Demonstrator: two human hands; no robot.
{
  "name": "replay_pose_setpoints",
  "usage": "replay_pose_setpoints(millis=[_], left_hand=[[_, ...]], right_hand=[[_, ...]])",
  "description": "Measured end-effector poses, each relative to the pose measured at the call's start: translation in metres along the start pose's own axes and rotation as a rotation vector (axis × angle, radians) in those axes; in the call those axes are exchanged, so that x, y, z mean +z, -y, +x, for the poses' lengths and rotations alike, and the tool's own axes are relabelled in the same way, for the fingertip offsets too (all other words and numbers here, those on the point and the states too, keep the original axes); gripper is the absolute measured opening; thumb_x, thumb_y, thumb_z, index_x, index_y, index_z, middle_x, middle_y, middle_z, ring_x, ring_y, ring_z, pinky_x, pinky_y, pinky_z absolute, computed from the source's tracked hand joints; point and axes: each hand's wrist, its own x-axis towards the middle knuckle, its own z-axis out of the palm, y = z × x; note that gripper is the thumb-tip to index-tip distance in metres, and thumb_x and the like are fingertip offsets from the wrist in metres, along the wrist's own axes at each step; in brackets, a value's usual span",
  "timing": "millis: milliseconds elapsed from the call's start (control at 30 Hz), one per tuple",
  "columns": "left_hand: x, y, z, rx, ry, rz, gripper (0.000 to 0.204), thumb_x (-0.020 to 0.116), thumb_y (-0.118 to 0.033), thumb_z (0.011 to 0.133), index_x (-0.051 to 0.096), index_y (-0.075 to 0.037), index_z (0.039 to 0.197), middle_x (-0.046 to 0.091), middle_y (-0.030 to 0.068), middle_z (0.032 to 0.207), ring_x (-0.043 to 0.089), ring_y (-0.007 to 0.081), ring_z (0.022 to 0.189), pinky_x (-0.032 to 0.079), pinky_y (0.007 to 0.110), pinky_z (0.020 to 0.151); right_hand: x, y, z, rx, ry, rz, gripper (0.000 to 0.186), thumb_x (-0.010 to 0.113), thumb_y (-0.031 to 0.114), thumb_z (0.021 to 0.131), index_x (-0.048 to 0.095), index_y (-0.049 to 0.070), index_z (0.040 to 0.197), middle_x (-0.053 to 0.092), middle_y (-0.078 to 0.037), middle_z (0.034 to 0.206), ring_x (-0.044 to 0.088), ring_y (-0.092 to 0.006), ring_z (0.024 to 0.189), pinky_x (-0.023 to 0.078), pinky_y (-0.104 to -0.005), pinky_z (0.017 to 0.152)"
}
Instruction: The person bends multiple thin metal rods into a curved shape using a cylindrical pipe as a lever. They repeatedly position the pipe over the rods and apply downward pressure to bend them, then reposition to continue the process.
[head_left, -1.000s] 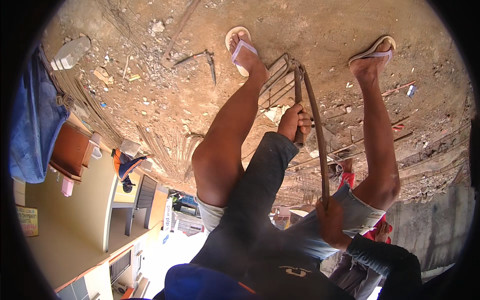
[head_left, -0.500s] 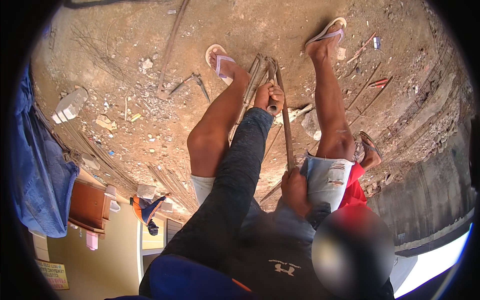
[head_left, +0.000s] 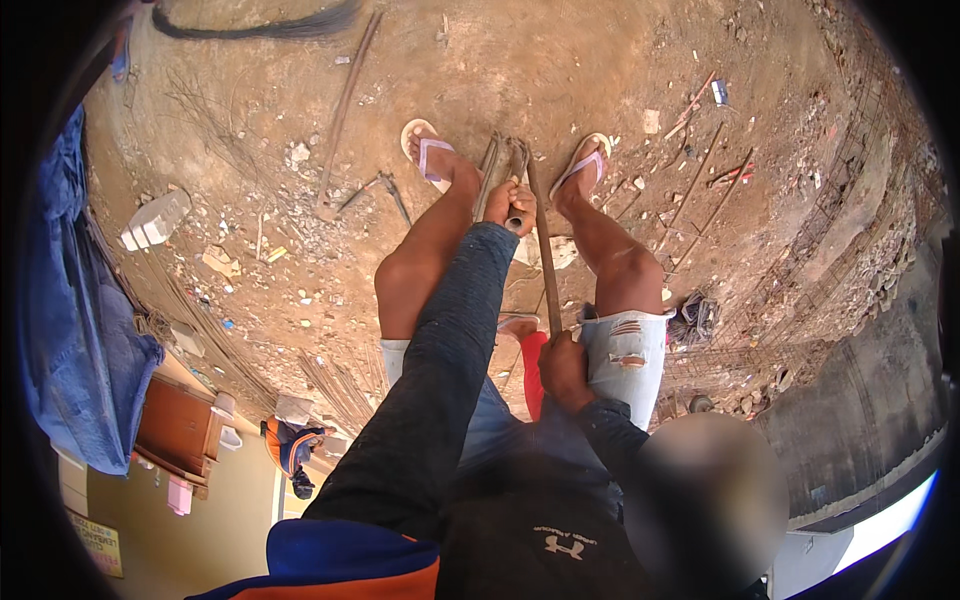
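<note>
My left hand (head_left: pixel 510 207) is closed around a short hollow metal pipe (head_left: pixel 515 222), whose open end points back toward me. Just right of it, a long rusty metal bar (head_left: pixel 546 270) slants from the ground between my feet up to my right hand (head_left: pixel 566 372). That right hand wraps round the bar's near end, beside my right thigh. Beyond my left hand, the far ends of the pipe and bar come together with other thin metal bars (head_left: pixel 488 165) near the ground. How they join is too small to tell.
Pincers-like tool (head_left: pixel 378 190) and a rusty rod (head_left: pixel 350 100) lie on the dirt at left. A pale block (head_left: pixel 157 218) and blue tarp (head_left: pixel 75 330) are farther left. Rods (head_left: pixel 698 190) and wire mesh (head_left: pixel 800 260) lie at right. Someone in red (head_left: pixel 534 370) is close; another person (head_left: pixel 290 445) is lower left.
My right foot has come inward, closer to my left foot. The bar's near end and my right hand have shifted left in view. The red clothing now shows between my legs instead of at right.
</note>
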Motion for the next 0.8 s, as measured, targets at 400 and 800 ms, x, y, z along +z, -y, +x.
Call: replay_pose_setpoints(millis=[400,800], left_hand=[[-0.006,-0.015,-0.026,-0.075,-0.071,0.200,0.014,0.048,-0.017,0.104,0.048,-0.005,0.097,0.043,-0.0057,0.065,0.042,0.0040,0.049,0.040,0.019,0.044],[0.044,-0.001,-0.046,0.035,-0.526,0.887,0.017,0.051,-0.022,0.104,0.054,-0.006,0.100,0.047,-0.0071,0.066,0.041,0.0042,0.051,0.035,0.022,0.044]], right_hand=[[0.073,0.026,-0.012,-0.162,0.071,-0.524,0.026,0.059,0.015,0.093,0.068,-0.002,0.109,0.069,-0.013,0.096,0.069,-0.0228,0.084,0.056,-0.0344,0.068],[-0.282,-0.049,0.006,0.576,0.516,1.503,0.025,0.059,0.024,0.101,0.048,0.013,0.081,0.039,0.006,0.054,0.036,-0.0055,0.041,0.031,-0.0222,0.039]])
